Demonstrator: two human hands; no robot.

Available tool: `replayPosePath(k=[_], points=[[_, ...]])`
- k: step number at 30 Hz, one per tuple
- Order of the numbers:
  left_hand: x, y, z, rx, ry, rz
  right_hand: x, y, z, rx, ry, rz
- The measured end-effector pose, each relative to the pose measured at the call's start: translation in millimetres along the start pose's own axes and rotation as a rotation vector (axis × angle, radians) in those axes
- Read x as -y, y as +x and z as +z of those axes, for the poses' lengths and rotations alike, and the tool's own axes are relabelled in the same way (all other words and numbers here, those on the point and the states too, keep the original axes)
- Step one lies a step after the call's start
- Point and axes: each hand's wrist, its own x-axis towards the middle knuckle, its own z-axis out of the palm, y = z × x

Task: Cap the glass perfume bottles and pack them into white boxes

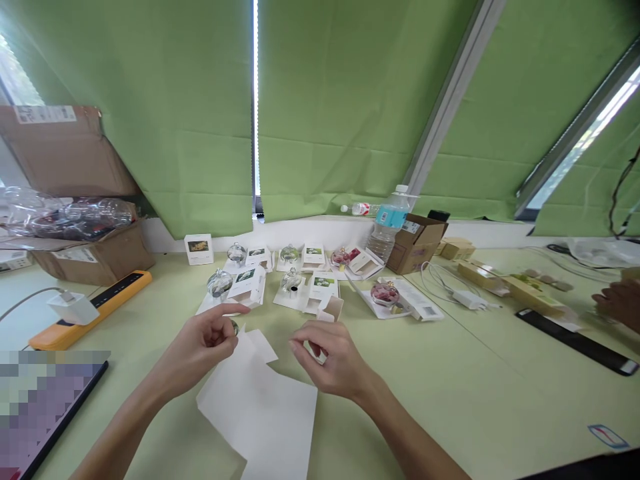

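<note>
My left hand (207,343) is curled above a white sheet of paper (263,407) and pinches a small round glass piece (234,327) between thumb and fingers. My right hand (330,357) is closed around a small white object (316,352) that I cannot make out. Both hands hover over the pale green table (450,400). Just beyond them lie several round glass bottles, one of them clear (220,283) and one pink (384,293), on opened small white boxes such as the one at the left (249,283).
An orange power strip (93,308) with a white charger lies at the left. A water bottle (389,227) and a small cardboard box (417,243) stand at the back. Another person's hand (620,303) rests at the right edge near a black phone (575,340).
</note>
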Motion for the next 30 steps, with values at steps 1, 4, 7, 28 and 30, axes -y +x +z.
replayPosePath(k=[1, 4, 7, 28, 30], points=[[-1, 0, -1.4, 0.013, -0.008, 0.0, 0, 0, 0, 0.006, -0.003, -0.007], [-4, -1, -4.6, 0.063, -0.03, -0.013, 2, -1, 1, 0.006, 0.0, -0.023], [-3, -2, -4.8, 0.139, -0.073, -0.016, 5, -3, 4, 0.006, 0.05, 0.018], [-1, -2, 5.9, 0.128, -0.17, 0.014, 11, 2, 13, 0.264, 0.8, 0.585], [-1, -1, 4.2, 0.008, -0.194, -0.033, 11, 3, 11, 0.189, 0.878, 0.623]])
